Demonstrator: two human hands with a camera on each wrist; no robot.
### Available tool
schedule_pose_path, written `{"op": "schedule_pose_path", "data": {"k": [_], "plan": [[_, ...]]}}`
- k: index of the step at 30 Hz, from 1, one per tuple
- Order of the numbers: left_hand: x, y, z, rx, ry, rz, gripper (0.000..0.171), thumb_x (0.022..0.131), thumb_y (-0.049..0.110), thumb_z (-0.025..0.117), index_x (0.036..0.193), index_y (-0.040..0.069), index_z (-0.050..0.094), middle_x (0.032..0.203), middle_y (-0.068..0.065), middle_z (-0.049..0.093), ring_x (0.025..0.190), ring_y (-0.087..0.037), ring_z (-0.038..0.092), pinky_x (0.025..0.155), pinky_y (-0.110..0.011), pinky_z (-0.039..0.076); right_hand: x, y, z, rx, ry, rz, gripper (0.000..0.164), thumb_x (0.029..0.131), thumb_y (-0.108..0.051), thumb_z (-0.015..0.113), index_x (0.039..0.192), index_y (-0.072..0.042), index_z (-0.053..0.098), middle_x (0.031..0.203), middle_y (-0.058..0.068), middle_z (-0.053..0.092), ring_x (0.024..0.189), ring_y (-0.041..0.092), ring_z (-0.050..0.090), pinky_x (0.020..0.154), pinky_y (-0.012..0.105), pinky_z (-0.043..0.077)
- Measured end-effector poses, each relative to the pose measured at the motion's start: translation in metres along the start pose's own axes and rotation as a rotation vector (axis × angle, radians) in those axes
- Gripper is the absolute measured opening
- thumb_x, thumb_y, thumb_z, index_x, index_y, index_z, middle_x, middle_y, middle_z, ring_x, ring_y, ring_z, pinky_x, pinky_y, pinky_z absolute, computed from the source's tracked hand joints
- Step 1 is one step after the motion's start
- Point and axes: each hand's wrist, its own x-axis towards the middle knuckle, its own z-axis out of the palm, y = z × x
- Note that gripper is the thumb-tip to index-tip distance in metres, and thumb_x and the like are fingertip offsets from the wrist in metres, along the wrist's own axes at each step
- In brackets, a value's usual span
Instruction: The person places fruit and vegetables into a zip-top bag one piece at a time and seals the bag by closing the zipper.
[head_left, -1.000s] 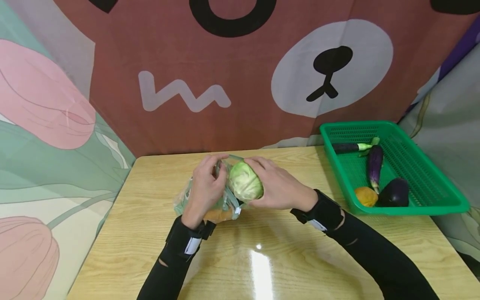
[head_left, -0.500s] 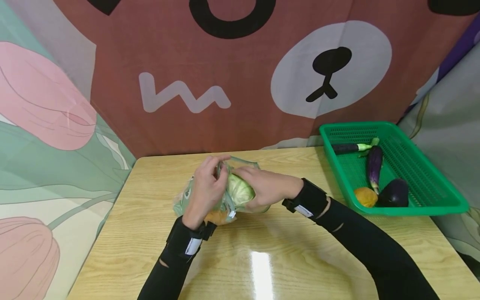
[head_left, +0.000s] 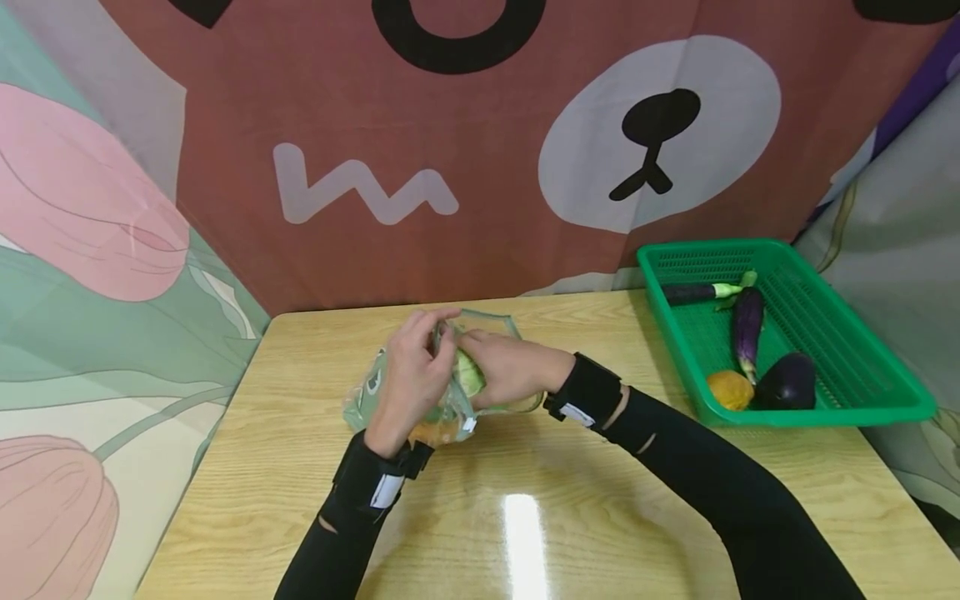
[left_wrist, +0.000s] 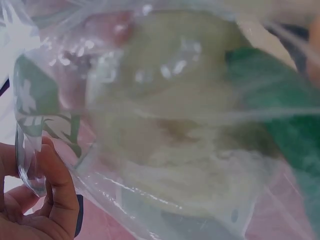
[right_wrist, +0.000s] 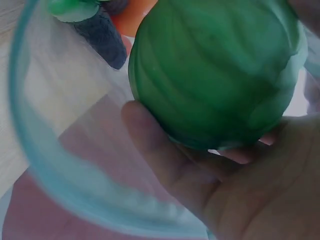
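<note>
The right hand (head_left: 513,365), gripping the cabbage (head_left: 468,377), has advanced leftward through the mouth of the bag (head_left: 456,403) on the counter (head_left: 600,517) while the left hand (head_left: 415,367) pinches the bag's edge, so the cabbage now sits inside and loading appears nearly complete.

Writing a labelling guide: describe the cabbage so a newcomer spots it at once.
On the wooden table, left of the green basket, find the clear bag with green print. At its mouth, the right hand grips the cabbage. It's the round, leafy green one, unlike the orange item inside.
</note>
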Motion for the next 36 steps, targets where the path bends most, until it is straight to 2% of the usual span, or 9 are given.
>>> {"op": "schedule_pose_path", "data": {"k": [5, 9, 14, 16, 19, 23, 28, 36], "plan": [[0.001, 0.000, 0.000, -0.013, 0.007, 0.003, 0.026, 0.092, 0.001, 0.050, 0.112, 0.003, 0.067, 0.080, -0.003, 0.052, 0.053, -0.010, 0.038, 0.047, -0.026, 0.033, 0.008, -0.005, 0.004, -0.025, -0.005, 0.041, 0.090, 0.081, -0.036, 0.073, 0.150, -0.009, 0.021, 0.144, 0.016, 0.035, 0.121, 0.026, 0.047, 0.095, 0.036, 0.042], [0.000, 0.000, 0.000, -0.029, 0.011, 0.004, 0.026, 0.092, 0.000, 0.050, 0.112, 0.002, 0.066, 0.081, -0.003, 0.052, 0.053, -0.010, 0.038, 0.047, -0.026, 0.034, 0.010, -0.005, 0.004, -0.021, 0.056, 0.052, 0.078, 0.087, -0.028, 0.069, 0.149, -0.009, 0.026, 0.145, 0.018, 0.031, 0.116, 0.026, 0.050, 0.087, 0.033, 0.047], [0.001, -0.001, -0.001, -0.036, 0.015, 0.016, 0.026, 0.091, -0.001, 0.050, 0.112, 0.001, 0.066, 0.080, -0.004, 0.052, 0.053, -0.010, 0.038, 0.048, -0.026, 0.033, 0.009, -0.004, 0.003, -0.063, 0.147, 0.029, 0.065, 0.087, -0.020, 0.069, 0.143, -0.010, 0.039, 0.131, 0.015, 0.044, 0.098, 0.021, 0.056, 0.074, 0.029, 0.048], [0.001, -0.001, -0.002, -0.033, 0.017, 0.022, 0.026, 0.091, -0.001, 0.049, 0.112, 0.001, 0.066, 0.080, -0.004, 0.052, 0.053, -0.010, 0.038, 0.048, -0.026, 0.033, 0.008, -0.005, 0.003, -0.082, 0.140, 0.019, 0.059, 0.088, -0.019, 0.068, 0.141, -0.010, 0.043, 0.122, 0.013, 0.049, 0.087, 0.019, 0.056, 0.069, 0.029, 0.047], [0.001, -0.001, -0.002, -0.024, 0.015, 0.026, 0.026, 0.092, -0.001, 0.049, 0.111, 0.002, 0.067, 0.079, -0.003, 0.052, 0.053, -0.009, 0.038, 0.048, -0.027, 0.033, 0.007, -0.005, 0.003, -0.069, 0.113, -0.002, 0.047, 0.092, -0.018, 0.062, 0.137, -0.011, 0.049, 0.114, 0.011, 0.053, 0.081, 0.018, 0.054, 0.067, 0.030, 0.045], [0.001, -0.001, -0.002, -0.020, 0.013, 0.024, 0.026, 0.092, 0.000, 0.050, 0.111, 0.003, 0.067, 0.078, -0.003, 0.051, 0.053, -0.008, 0.037, 0.048, -0.027, 0.033, 0.007, -0.004, 0.004, -0.013, 0.085, -0.039, 0.035, 0.096, -0.016, 0.054, 0.131, -0.010, 0.055, 0.124, 0.011, 0.053, 0.098, 0.019, 0.056, 0.078, 0.030, 0.045], [0.001, -0.002, -0.002, -0.031, 0.015, 0.023, 0.026, 0.092, 0.000, 0.049, 0.111, 0.002, 0.067, 0.078, -0.003, 0.051, 0.052, -0.010, 0.038, 0.047, -0.026, 0.034, 0.003, -0.002, 0.006, 0.046, 0.038, -0.083, 0.038, 0.098, -0.013, 0.049, 0.135, -0.006, 0.050, 0.136, 0.014, 0.045, 0.111, 0.023, 0.055, 0.083, 0.031, 0.045], [0.001, -0.003, -0.005, -0.047, 0.020, 0.000, 0.025, 0.092, -0.001, 0.050, 0.110, 0.002, 0.066, 0.079, -0.004, 0.050, 0.054, -0.011, 0.039, 0.048, -0.026, 0.034, -0.022, 0.000, -0.006, 0.062, 0.117, -0.056, 0.033, 0.097, -0.023, 0.054, 0.126, -0.009, 0.058, 0.134, 0.010, 0.049, 0.120, 0.022, 0.049, 0.096, 0.036, 0.041]]}}
